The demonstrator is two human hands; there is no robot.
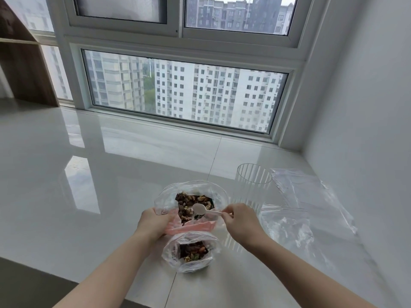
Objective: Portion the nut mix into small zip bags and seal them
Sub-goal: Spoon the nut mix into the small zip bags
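Gripping bag (165, 202) left hand (153, 225), right hand (241, 221) pinching spoon (203, 210)

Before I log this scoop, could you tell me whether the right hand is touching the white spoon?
Touching. The head view shows the right hand pinching the handle end of the white spoon between its fingertips, no gap visible.

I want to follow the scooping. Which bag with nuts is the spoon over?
The farther bag, whose pink zip edge the left hand grips; the nearer bag is untouched.

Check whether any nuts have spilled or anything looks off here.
Nothing stands out: no loose nuts show on the counter. Both nut bags are open, and the clear cup stands upright.
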